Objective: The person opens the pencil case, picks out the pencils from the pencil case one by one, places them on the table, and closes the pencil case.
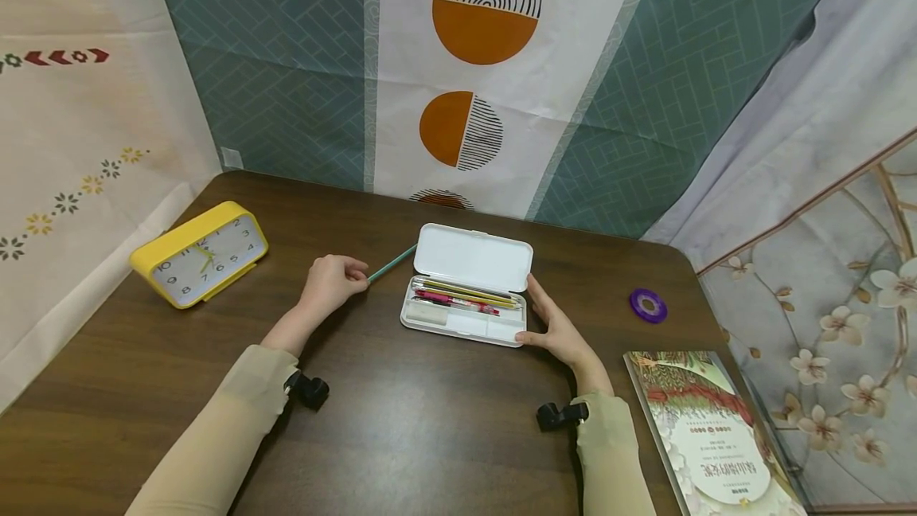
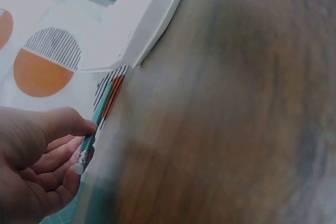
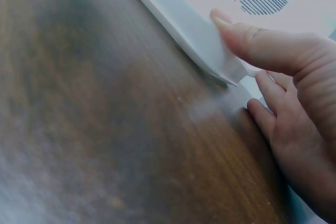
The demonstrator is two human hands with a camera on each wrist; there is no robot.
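A teal pencil (image 1: 391, 264) with a white eraser end is pinched between the thumb and fingers of my left hand (image 1: 333, 287). It slants up and right toward the white pencil case (image 1: 473, 332); the far tip reaches near the raised lid (image 1: 474, 256). The case lies open on the table, holding several pencils (image 1: 466, 293), a pink-red pen (image 1: 458, 303) and a whitish eraser (image 1: 427, 314). My right hand (image 1: 562, 333) holds the case's right end, its thumb (image 3: 257, 40) at the front corner and its fingers (image 3: 270, 93) along the side and back.
A yellow clock (image 1: 200, 255) stands at the left on the brown table (image 1: 401, 420). At the right are a purple ring-shaped roll (image 1: 648, 306) and an illustrated book (image 1: 716, 436). Patterned cloth (image 1: 301, 62) hangs behind the table.
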